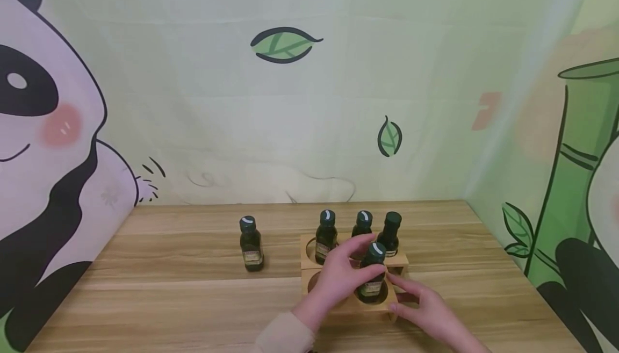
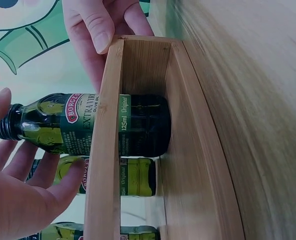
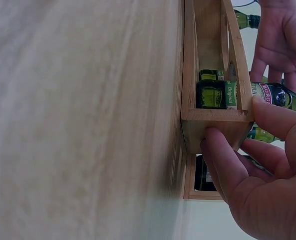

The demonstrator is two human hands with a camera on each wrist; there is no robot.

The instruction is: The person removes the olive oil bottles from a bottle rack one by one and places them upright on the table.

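Observation:
A small dark olive oil bottle (image 1: 372, 286) stands in the front right hole of a wooden bottle rack (image 1: 306, 260). My left hand (image 1: 340, 272) is around its neck, thumb on the near side and fingers behind. The left wrist view shows this bottle (image 2: 145, 125) upright, its base down at the rack's lower board. With my right hand (image 1: 427, 310) I grip the rack's right front corner; in the right wrist view the thumb lies at the upper board and the fingers (image 3: 222, 152) press the end panel (image 3: 212, 131).
In the back row stand a left bottle (image 1: 326, 237), a middle bottle (image 1: 362, 223) and a right bottle (image 1: 389, 235). Another bottle (image 1: 251, 248) stands on the wooden table (image 1: 184, 288), left of the rack. A cloth backdrop (image 1: 193, 100) with printed pandas rises behind the table.

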